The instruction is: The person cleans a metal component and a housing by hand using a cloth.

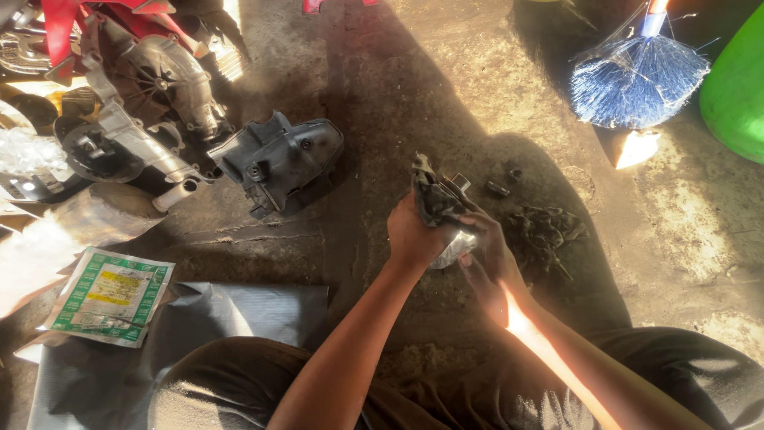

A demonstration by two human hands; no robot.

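The person's dark trousers (239,382) fill the bottom of the view, with a grey plastic sheet (239,314) spread on the concrete floor (414,95) just left of the knee. On that sheet's left edge lies a flat green and white packet (109,296); what is inside cannot be told.

Both forearms reach up to the middle of the view. The left hand (414,235) is clenched around a dirty dark rag (436,197), which bunches upward out of the fist. The right hand (487,253) has its fingers (477,227) curled, grasping a small metal part (455,247) from below and from the right. The rag is pressed on the part's upper side, so only a shiny patch and a small squarish end (460,183) show; its long axis seems to run away from the person, slightly rightward, though most of it is hidden. Part and rag are held above the floor, not resting on it.

Just beyond the hands lie 2 small dark pieces (503,181) and a clump of dark debris (545,231). Farther left, a black plastic cover (278,159) sits beside a grey engine casing (151,103) with red bodywork behind. At the far right are a blue broom head (637,80) and a green container (736,87), its contents out of sight.
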